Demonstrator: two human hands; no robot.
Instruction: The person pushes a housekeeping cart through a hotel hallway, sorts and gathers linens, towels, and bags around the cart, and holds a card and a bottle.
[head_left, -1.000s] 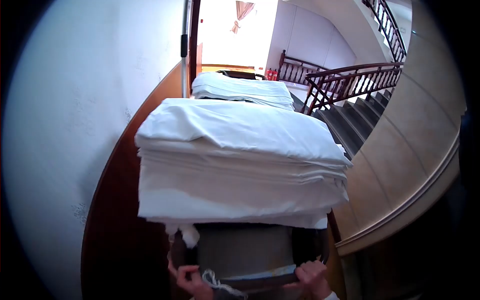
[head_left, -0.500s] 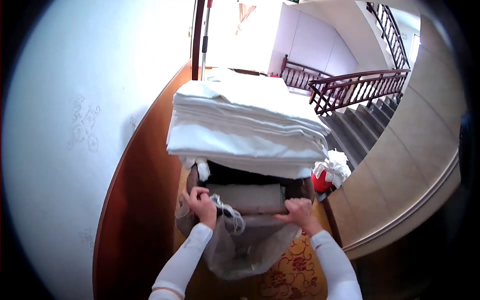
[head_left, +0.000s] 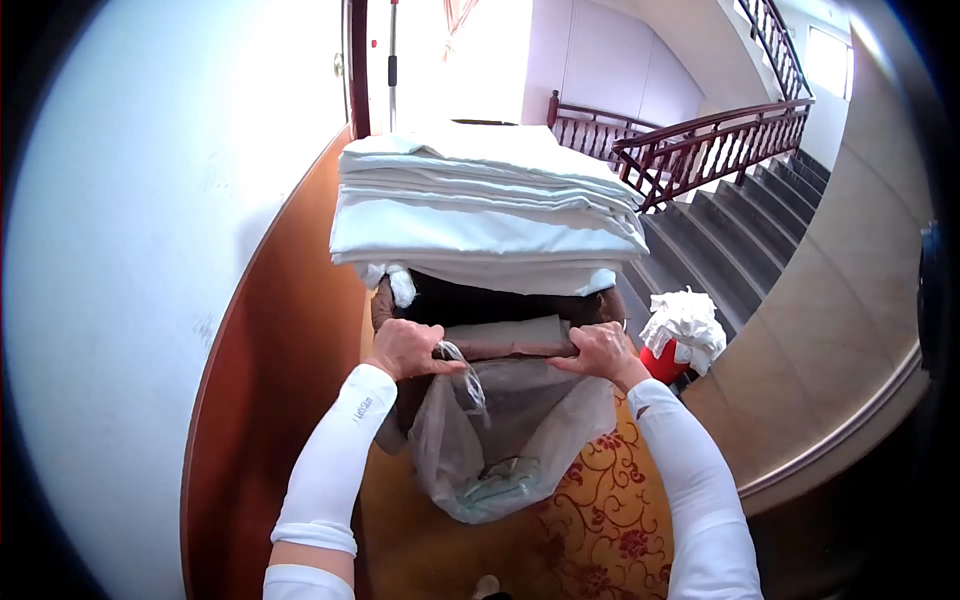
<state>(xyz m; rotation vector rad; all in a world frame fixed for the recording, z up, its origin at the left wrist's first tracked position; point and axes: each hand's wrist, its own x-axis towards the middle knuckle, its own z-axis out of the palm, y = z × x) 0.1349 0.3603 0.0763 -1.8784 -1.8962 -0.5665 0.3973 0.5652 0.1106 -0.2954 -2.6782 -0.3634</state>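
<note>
My left hand (head_left: pixel 405 350) is closed over the left side of a cart's brown handle bar (head_left: pixel 510 346), beside a loop of thin white cords (head_left: pixel 470 385). On the right end of the same bar, my right hand (head_left: pixel 600 352) is closed, thumb pointing inward. A translucent plastic bag (head_left: pixel 520 420) hangs below the bar with something pale green in its bottom. Beyond the bar, a tall stack of folded white linen (head_left: pixel 480 225) rests on top of the cart. Its dark inside shows under the stack.
An orange-brown panelled wall (head_left: pixel 280 380) runs close along the left. To the right stand a red bucket (head_left: pixel 662 362) heaped with white cloth, dark stairs (head_left: pixel 730 235) with a wooden railing (head_left: pixel 710 150), and a curved tiled wall (head_left: pixel 830 330). A patterned carpet (head_left: pixel 610 500) lies below.
My left hand has gone from raised, curled fingers beside the cords to a grip over the bar. The bucket and stairs now appear farther right and larger.
</note>
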